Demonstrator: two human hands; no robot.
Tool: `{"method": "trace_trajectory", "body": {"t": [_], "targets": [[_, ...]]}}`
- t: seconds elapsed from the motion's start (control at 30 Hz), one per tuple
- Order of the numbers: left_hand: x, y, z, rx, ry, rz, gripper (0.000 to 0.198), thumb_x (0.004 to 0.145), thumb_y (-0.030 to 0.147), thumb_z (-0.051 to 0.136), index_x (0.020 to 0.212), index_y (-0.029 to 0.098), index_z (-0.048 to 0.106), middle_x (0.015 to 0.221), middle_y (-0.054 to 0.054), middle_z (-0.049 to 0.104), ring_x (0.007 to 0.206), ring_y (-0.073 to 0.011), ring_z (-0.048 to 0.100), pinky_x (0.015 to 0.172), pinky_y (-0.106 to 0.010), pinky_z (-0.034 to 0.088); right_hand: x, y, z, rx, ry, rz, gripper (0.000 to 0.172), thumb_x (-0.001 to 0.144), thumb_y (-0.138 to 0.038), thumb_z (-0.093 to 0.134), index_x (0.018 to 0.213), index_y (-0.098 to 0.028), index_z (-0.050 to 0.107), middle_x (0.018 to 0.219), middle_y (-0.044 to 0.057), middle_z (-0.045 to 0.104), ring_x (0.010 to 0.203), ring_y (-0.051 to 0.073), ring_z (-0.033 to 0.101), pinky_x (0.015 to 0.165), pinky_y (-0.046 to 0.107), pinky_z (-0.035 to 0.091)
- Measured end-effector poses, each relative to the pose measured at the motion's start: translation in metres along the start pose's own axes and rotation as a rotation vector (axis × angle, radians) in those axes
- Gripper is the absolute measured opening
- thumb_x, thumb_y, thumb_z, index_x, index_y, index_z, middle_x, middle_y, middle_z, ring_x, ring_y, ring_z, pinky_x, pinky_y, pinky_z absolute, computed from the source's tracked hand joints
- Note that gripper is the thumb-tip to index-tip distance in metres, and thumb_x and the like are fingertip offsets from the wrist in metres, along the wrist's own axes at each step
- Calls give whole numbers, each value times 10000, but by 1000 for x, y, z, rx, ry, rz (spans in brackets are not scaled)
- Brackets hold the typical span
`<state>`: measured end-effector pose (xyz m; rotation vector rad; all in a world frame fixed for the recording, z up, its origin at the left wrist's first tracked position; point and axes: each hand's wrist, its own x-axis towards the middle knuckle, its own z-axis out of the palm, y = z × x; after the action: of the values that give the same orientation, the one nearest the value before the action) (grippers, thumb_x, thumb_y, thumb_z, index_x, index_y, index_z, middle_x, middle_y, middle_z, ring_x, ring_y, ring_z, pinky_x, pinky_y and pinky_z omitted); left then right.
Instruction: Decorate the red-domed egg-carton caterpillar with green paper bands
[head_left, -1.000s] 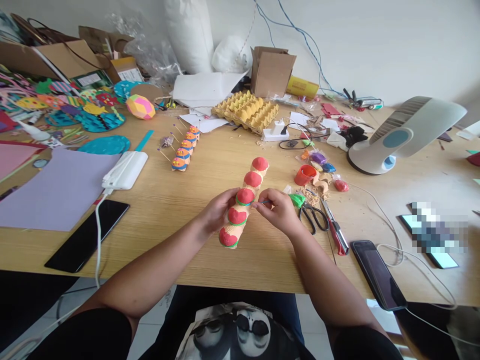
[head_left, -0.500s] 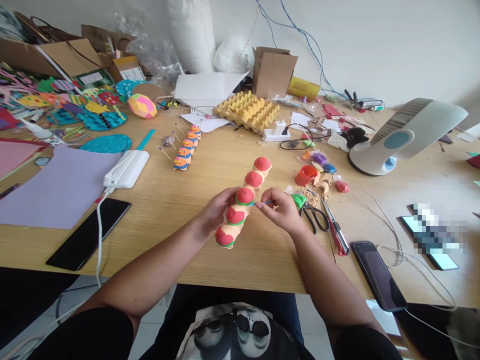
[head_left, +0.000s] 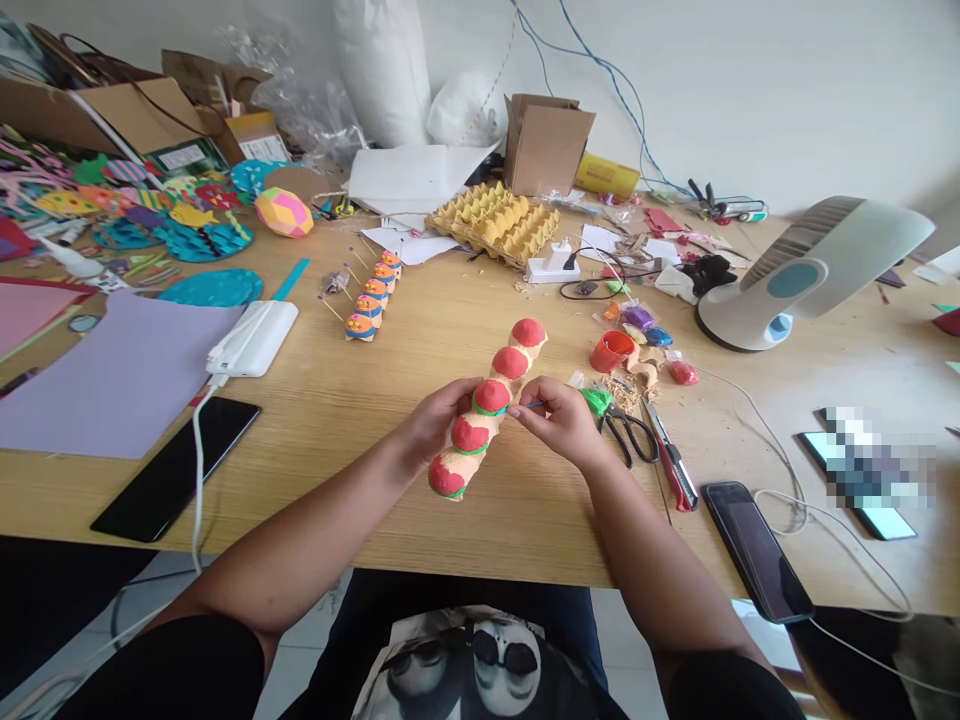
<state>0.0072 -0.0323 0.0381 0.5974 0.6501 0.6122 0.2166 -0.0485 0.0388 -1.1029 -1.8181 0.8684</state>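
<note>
Just below the middle of the frame, the left hand [head_left: 433, 422] was closed around a long orange cardboard egg-carton strip [head_left: 486, 412] topped with five red-painted domes and ringed with green bands. The fingers curled onto its left flank beside the third and fourth domes. The strip slanted from lower left to upper right over the pale wooden table [head_left: 337, 400]; whether its lower end rested on the wood could not be told. The right hand [head_left: 564, 425] sat just to the right of the strip, thumb and forefinger pinched shut on a thin blue-green strand [head_left: 527, 405] whose far tip met the green band at the third dome; its material could not be made out. Just right of that hand lay a small lump of green clay [head_left: 596, 400], black-handled scissors [head_left: 628, 436] and a red utility knife [head_left: 673, 462], with a little red plastic cup [head_left: 610, 350] above them. A black smartphone [head_left: 755, 548] lay at the table's near edge in the lower right, and a white desk fan [head_left: 810, 270] stood at the right. Left of centre sat a small painted egg-carton caterpillar [head_left: 371, 296], with a white power bank [head_left: 252, 338] and a lilac paper sheet [head_left: 112, 375] further left, and a yellow egg tray [head_left: 495, 220] lay near the top centre.
</note>
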Motion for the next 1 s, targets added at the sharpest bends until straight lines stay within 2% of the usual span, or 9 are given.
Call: {"method": "trace_trajectory", "body": {"t": [0.23, 0.37, 0.53, 0.63, 0.73, 0.83, 0.93, 1.0], "targets": [[2, 3, -6, -58, -33, -30, 339, 877, 483, 626, 681, 209, 592, 485, 5, 493, 383, -116, 425, 488, -297, 342, -2, -2, -1, -1, -5, -42, 328, 856, -462, 738, 754, -209, 556, 641, -36, 505, 551, 100, 403, 518, 249, 338], [1, 3, -3, -15, 19, -8, 328, 874, 472, 624, 690, 199, 619, 520, -14, 539, 398, -122, 448, 478, -295, 345, 0, -1, 0, -22, 26, -45, 325, 861, -449, 737, 749, -207, 552, 628, -40, 492, 555, 100, 398, 518, 245, 328], [2, 2, -2, -3, -5, -25, 318, 873, 465, 616, 705, 197, 646, 539, -32, 580, 416, -133, 470, 481, -295, 357, 1, -1, 0, -19, 13, -6, 344, 861, -481, 732, 754, -205, 557, 629, -38, 497, 561, 100, 389, 519, 245, 316], [2, 2, -2, -23, -4, -17, 308, 876, 477, 616, 741, 202, 646, 552, -31, 583, 425, -134, 476, 481, -291, 352, 1, -2, 0, 84, 19, 37, 374, 838, -516, 746, 754, -208, 551, 667, -29, 507, 577, 102, 398, 528, 248, 326], [2, 4, -2, -84, -37, 2, 304, 873, 475, 622, 733, 205, 607, 529, -10, 535, 405, -114, 425, 475, -284, 333, 1, -1, 2, 282, 71, 104, 418, 795, -576, 760, 800, -218, 543, 725, -22, 514, 602, 107, 408, 536, 248, 330], [2, 5, -1, -115, -75, 11, 327, 874, 463, 634, 690, 205, 550, 497, 11, 475, 391, -100, 382, 489, -288, 337, 2, 2, 7, 405, 138, 165, 482, 735, -597, 801, 762, -228, 492, 684, -45, 452, 596, 105, 358, 537, 248, 305], [4, 4, 0, -109, -37, 77, 353, 876, 468, 647, 667, 203, 542, 507, 3, 498, 418, -117, 422, 523, -305, 366, 4, 6, 14, 434, 168, 190, 581, 734, -583, 806, 630, -222, 362, 617, -62, 347, 588, 101, 292, 543, 252, 277], [6, 1, 1, -118, 2, 115, 328, 877, 451, 658, 681, 201, 578, 530, -2, 538, 443, -127, 456, 546, -309, 386, 5, 8, 19, 460, 145, 224, 539, 732, -581, 808, 636, -214, 426, 618, -59, 377, 596, 102, 313, 548, 252, 281]]}}
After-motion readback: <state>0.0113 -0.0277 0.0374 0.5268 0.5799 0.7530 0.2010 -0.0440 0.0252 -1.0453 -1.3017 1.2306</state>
